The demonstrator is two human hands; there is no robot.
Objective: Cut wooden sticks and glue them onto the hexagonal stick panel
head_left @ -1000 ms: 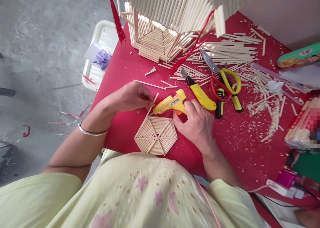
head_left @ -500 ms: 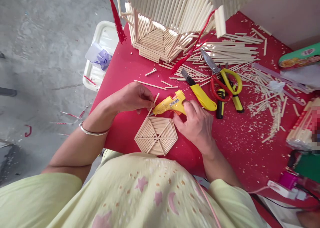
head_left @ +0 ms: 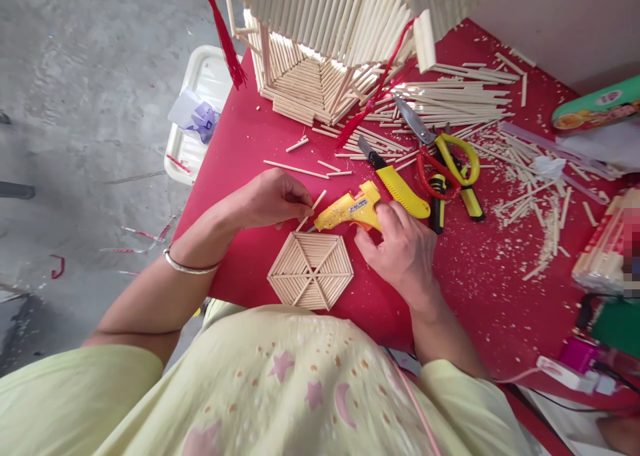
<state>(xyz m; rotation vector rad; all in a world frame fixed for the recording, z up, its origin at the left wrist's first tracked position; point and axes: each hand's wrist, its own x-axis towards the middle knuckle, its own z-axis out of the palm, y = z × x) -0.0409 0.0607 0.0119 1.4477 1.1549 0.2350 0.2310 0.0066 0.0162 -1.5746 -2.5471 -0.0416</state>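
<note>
My left hand (head_left: 285, 199) pinches a short wooden stick (head_left: 319, 201) that slants above the upper left corner of a hexagonal stick panel (head_left: 311, 271). A yellow hot glue gun (head_left: 347, 209) is gripped in my right hand (head_left: 403, 246), its nozzle pointing left at the lower part of that stick. Whether the nozzle touches the stick I cannot tell. The panel lies flat on the red table (head_left: 383, 309) close to my body, with spokes meeting at its middle. Neither hand is on it.
A large stick-built lantern-like structure (head_left: 320, 23) with a red tassel (head_left: 223, 39) stands at the back. Beyond the glue gun lie a yellow utility knife (head_left: 403, 189), scissors (head_left: 425, 126) and many loose sticks (head_left: 450, 103). A pink cord (head_left: 413, 403) runs beside my body.
The glue gun and my right hand have shifted slightly right, so the nozzle sits a little further from my left fingers. My left hand still holds the stick.
</note>
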